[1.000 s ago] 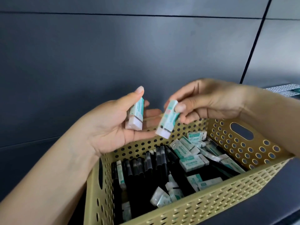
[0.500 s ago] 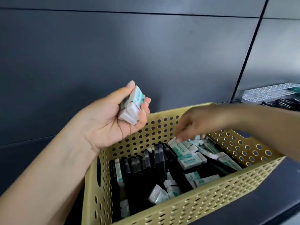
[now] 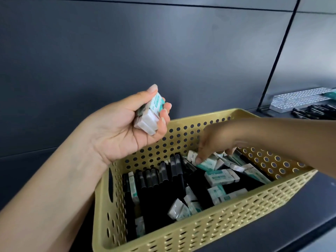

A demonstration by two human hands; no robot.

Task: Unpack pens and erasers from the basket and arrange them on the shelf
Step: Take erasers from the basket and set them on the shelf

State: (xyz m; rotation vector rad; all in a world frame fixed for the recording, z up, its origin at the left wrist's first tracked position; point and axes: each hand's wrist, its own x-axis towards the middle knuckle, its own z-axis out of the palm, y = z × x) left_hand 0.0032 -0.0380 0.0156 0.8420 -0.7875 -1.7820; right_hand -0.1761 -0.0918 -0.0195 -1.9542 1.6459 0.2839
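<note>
The left hand (image 3: 125, 128) is raised palm-up above the near-left corner of the basket, thumb and curled fingers wrapped round a small stack of erasers (image 3: 150, 114): white blocks in white-and-teal paper sleeves, their bare white ends pointing down toward the palm. The right hand (image 3: 216, 142) reaches down into the basket from the right, motion-blurred, its fingertips (image 3: 198, 159) touching one teal-sleeved eraser (image 3: 207, 163) in the pile by the far wall; whether the fingers have closed on it cannot be told. The basket (image 3: 209, 230) is tan plastic, its walls perforated with round holes on the inside faces and slots on the near face, with an oval handle cut-out in the left wall. Inside, black pens (image 3: 163, 173) lie packed side by side along the left and middle, caps toward the far wall, and loose erasers (image 3: 221, 176) of the same white-and-teal kind are scattered over them, thickest at the right, with a few standing or tilted near the front. The basket sits on a dark shelf (image 3: 309, 206) before a dark grey panelled wall (image 3: 127, 51). Farther right on the shelf, well apart from the basket, a clear textured box (image 3: 298, 100) lies with a row of black pens on the shelf (image 3: 314, 111) just in front of it.
</note>
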